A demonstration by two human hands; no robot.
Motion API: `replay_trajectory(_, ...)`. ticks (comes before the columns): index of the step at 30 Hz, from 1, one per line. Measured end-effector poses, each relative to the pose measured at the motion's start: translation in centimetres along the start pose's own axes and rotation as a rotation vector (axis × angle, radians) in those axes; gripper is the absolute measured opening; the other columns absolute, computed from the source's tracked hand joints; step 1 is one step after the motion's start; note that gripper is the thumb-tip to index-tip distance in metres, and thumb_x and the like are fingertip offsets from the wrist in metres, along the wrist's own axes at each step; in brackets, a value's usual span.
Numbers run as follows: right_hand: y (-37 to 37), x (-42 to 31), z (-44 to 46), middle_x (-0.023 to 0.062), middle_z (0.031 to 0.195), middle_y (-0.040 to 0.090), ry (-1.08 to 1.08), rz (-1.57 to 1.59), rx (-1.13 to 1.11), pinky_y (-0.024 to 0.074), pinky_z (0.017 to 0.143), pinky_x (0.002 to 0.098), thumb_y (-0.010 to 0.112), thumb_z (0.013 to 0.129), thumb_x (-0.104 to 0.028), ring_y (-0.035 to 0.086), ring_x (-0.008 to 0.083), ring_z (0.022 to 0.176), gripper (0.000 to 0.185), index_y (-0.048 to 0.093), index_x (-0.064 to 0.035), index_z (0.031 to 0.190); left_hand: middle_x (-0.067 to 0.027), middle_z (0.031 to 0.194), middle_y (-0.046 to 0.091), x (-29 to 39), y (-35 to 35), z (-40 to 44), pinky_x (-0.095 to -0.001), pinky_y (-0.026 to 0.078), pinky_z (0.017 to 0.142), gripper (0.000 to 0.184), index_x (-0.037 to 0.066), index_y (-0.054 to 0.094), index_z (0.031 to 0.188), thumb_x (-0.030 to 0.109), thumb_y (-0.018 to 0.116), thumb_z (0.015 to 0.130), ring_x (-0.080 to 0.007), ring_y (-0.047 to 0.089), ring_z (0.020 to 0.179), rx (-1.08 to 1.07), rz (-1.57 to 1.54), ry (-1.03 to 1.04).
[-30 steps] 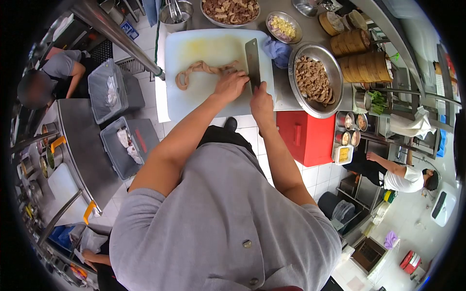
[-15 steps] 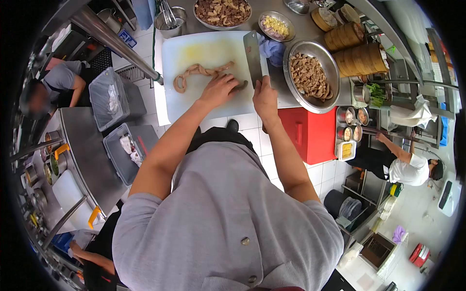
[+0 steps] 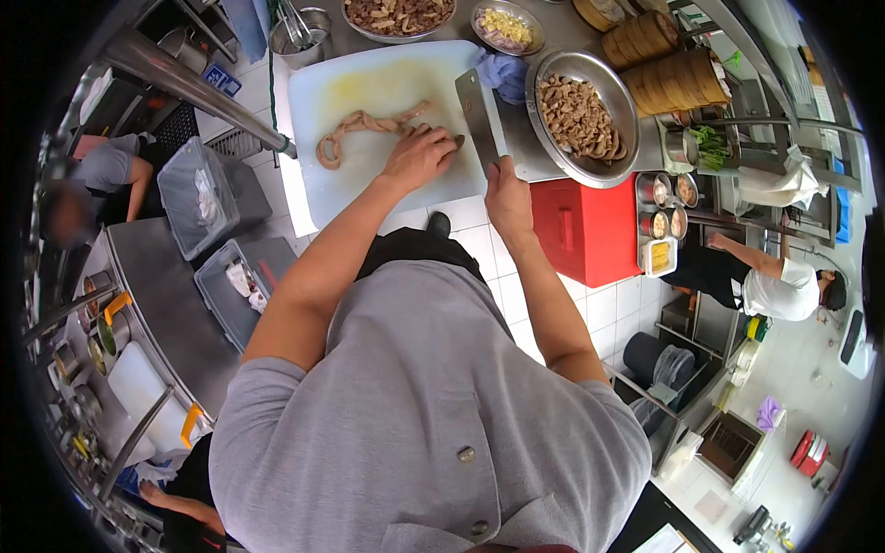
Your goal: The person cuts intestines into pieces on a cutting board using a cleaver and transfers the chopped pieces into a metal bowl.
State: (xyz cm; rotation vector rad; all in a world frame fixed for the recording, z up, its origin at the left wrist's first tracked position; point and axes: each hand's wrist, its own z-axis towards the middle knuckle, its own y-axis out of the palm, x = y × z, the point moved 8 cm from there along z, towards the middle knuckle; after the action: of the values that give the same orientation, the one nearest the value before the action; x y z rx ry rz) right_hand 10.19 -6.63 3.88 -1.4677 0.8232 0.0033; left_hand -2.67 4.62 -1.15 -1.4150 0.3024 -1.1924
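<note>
On the white cutting board lies a long, pale brown, folded strip that looks like cooked intestine. Curled fingers of my left hand press over its right end, and a short dark tip pokes out beyond them. My right hand grips the handle of a cleaver. Its broad blade stands over the board's right side, a small gap away from my left fingers. Right of the blade, a large steel bowl holds cut brown meat pieces.
Behind the board are a blue cloth, a bowl of chopped yellow and purplish bits, another meat bowl and a steel pot. Bamboo steamers stand right. A red box sits below the counter. Co-workers are at both sides.
The whole view has shifted slightly. Against the board, my left hand has slid a little right along the strip, leaving less showing past the fingers. The cleaver has come slightly towards me.
</note>
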Motion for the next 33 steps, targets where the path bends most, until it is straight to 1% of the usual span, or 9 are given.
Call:
replay_trajectory(5, -2.2, 0.2, -3.8, 0.0321, 0.077, 0.067, -0.068, -0.014, 0.007, 0.0467, 0.067, 0.0658, 0.051, 0.107, -0.025, 0.064, 0.0558, 0.078, 0.019, 0.049, -0.0064, 0.107, 0.0028, 0.104, 0.064, -0.1, 0.1, -0.3, -0.0434, 0.050, 0.098, 0.014, 0.017, 0.076, 0.103, 0.016, 0.068, 0.091, -0.0209, 0.061, 0.107, 0.084, -0.023, -0.006)
replay_trajectory(11, -0.3, 3.5, -5.0, 0.0312, 0.074, 0.066, 0.005, -0.138, -0.099, 0.0464, 0.064, 0.0659, 0.052, 0.107, -0.025, 0.064, 0.0553, 0.075, 0.018, 0.048, -0.0068, 0.105, 0.0029, 0.105, 0.064, 0.0, 0.0, -0.4, -0.0434, 0.051, 0.097, 0.016, 0.017, 0.076, 0.104, 0.015, 0.066, 0.092, -0.0209, 0.061, 0.107, 0.082, -0.004, -0.006)
replay_trajectory(18, -1.9, 2.6, -5.0, 0.0312, 0.073, 0.065, -0.087, -0.015, 0.022, 0.0479, 0.066, 0.0666, 0.051, 0.108, -0.029, 0.064, 0.0559, 0.075, 0.022, 0.047, -0.0070, 0.106, 0.0026, 0.106, 0.065, -0.2, 0.3, -0.1, -0.0434, 0.051, 0.097, 0.016, 0.017, 0.076, 0.105, 0.015, 0.064, 0.093, -0.0220, 0.062, 0.107, 0.072, 0.021, -0.016)
replay_trajectory(20, -0.1, 3.6, -4.7, 0.0319, 0.077, 0.067, 0.039, -0.261, -0.159, 0.0502, 0.069, 0.0659, 0.049, 0.108, -0.030, 0.066, 0.0552, 0.079, 0.023, 0.049, -0.0070, 0.108, 0.0025, 0.106, 0.065, -0.2, 0.5, -0.1, -0.0433, 0.051, 0.097, 0.017, 0.016, 0.076, 0.105, 0.015, 0.064, 0.093, -0.0221, 0.062, 0.107, 0.087, 0.022, -0.020)
replay_trajectory(22, -0.1, 4.3, -4.0, 0.0323, 0.080, 0.068, 0.025, -0.200, -0.154, 0.0509, 0.071, 0.0657, 0.048, 0.108, -0.031, 0.067, 0.0550, 0.081, 0.024, 0.050, -0.0070, 0.110, 0.0021, 0.106, 0.066, -0.5, 0.8, -0.1, -0.0431, 0.051, 0.097, 0.017, 0.016, 0.076, 0.105, 0.014, 0.064, 0.093, -0.0225, 0.062, 0.108, 0.018, 0.035, -0.046)
replay_trajectory(23, -0.1, 4.5, -3.2, 0.0328, 0.084, 0.069, 0.010, -0.143, -0.157, 0.0516, 0.073, 0.0656, 0.048, 0.108, -0.032, 0.067, 0.0549, 0.084, 0.025, 0.051, -0.0069, 0.113, 0.0021, 0.106, 0.066, -0.8, 0.5, 0.2, -0.0431, 0.051, 0.097, 0.017, 0.016, 0.076, 0.105, 0.014, 0.064, 0.093, -0.0225, 0.062, 0.108, 0.030, 0.046, -0.053)
replay_trajectory(27, -0.8, 5.7, -1.5, 0.0332, 0.088, 0.070, 0.035, -0.174, -0.125, 0.0519, 0.073, 0.0661, 0.047, 0.109, -0.033, 0.068, 0.0553, 0.087, 0.028, 0.052, -0.0066, 0.117, 0.0009, 0.108, 0.065, -0.2, -0.2, -0.7, -0.0440, 0.051, 0.096, 0.017, 0.016, 0.075, 0.108, 0.017, 0.067, 0.093, -0.0234, 0.061, 0.108, 0.088, -0.001, -0.013)
replay_trajectory(31, -2.2, 4.1, -2.1, 0.0305, 0.084, 0.070, -0.018, -0.064, -0.055, 0.0518, 0.068, 0.0645, 0.048, 0.109, -0.031, 0.068, 0.0543, 0.081, 0.027, 0.052, -0.0048, 0.111, 0.0008, 0.109, 0.063, -0.7, -0.6, -1.2, -0.0439, 0.051, 0.096, 0.017, 0.016, 0.072, 0.108, 0.017, 0.068, 0.092, -0.0226, 0.060, 0.110, 0.124, -0.063, 0.014)
replay_trajectory(33, -3.3, 2.0, -3.8, 0.0294, 0.075, 0.067, -0.062, -0.030, -0.028, 0.0510, 0.062, 0.0619, 0.050, 0.108, -0.026, 0.066, 0.0529, 0.073, 0.023, 0.051, -0.0041, 0.105, 0.0005, 0.109, 0.063, -1.2, -0.9, -1.4, -0.0438, 0.051, 0.097, 0.015, 0.016, 0.072, 0.106, 0.018, 0.068, 0.092, -0.0224, 0.060, 0.110, 0.122, -0.030, 0.000)
